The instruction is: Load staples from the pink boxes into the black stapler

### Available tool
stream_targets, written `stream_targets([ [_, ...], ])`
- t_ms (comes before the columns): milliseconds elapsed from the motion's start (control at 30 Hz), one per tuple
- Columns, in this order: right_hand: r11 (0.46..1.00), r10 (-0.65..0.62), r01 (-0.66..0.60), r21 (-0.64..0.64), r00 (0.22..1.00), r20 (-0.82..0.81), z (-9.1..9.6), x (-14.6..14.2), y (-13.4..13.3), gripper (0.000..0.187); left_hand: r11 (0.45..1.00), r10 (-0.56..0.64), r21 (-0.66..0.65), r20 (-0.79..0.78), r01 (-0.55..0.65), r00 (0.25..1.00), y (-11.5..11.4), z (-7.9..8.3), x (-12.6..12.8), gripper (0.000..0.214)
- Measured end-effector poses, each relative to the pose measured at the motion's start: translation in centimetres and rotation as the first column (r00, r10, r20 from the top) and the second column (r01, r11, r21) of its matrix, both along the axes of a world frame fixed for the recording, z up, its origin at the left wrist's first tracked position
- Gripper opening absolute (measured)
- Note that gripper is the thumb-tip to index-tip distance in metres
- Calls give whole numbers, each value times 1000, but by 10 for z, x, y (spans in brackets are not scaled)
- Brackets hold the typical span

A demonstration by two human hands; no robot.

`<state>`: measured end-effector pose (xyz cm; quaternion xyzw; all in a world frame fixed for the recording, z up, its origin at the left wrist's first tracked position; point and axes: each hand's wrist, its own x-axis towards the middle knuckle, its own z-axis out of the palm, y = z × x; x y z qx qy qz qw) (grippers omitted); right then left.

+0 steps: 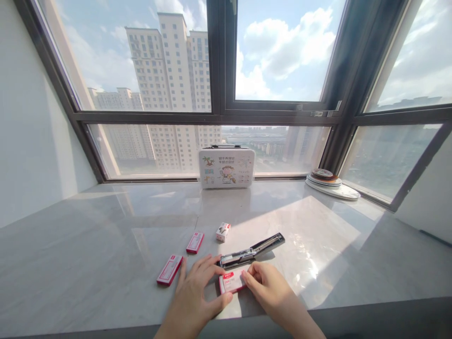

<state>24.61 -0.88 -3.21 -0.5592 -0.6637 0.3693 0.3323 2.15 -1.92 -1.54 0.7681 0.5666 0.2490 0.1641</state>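
Note:
A small red-and-white staple box (231,282) lies flat on the marble ledge between my hands. My left hand (199,287) steadies its left end, with the thumb at the near edge and the index finger at the far edge. At the box's right end, my right hand (264,285) is closed, thumb and fingertips pinching the corner. Just beyond the box is a black and silver stapler (250,252), swung wide open, its inner metal parts showing. Two similar red-and-white boxes, one nearer (170,270) and one farther (195,243), rest left of my left hand.
A small white carton (223,232) with a dark picture stands behind the stapler. Against the window is a white printed case (226,168) with a handle. Stacked round plates or boards (332,184) sit at the back right. The ledge's front edge (353,306) runs close by my wrists.

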Motion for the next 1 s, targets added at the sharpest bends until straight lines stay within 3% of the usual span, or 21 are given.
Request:
stream_targets([
  [100,1000,-27,27,-2,999,-23,-2,15,3,42,1000,11,-27,21,-11,1000,-1,6,-2,26],
  [267,986,-79,80,144,997,-15,11,32,3,34,999,-2,32,-34,3,999,-3,0,-2,27],
  [367,987,-2,5,160,1000,-19,25,14,7,33,998,2,64,-72,3,997,-2,-8,-2,29],
  [500,990,133,-140,-25,973,-190,32,-21,16,37,998,-8,67,-92,14,996,0,-11,-3,31],
  [700,999,9,-29,-44,914,-405,15,-45,23,24,997,2,74,-76,4,997,2,-10,-4,31],
  [833,998,54,-41,44,939,-339,16,-53,24,18,997,-8,78,-76,14,997,2,-11,-4,36],
  [1000,976,45,-16,215,991,-129,35,-59,22,13,997,-2,78,-60,7,998,2,-10,-5,41],
])
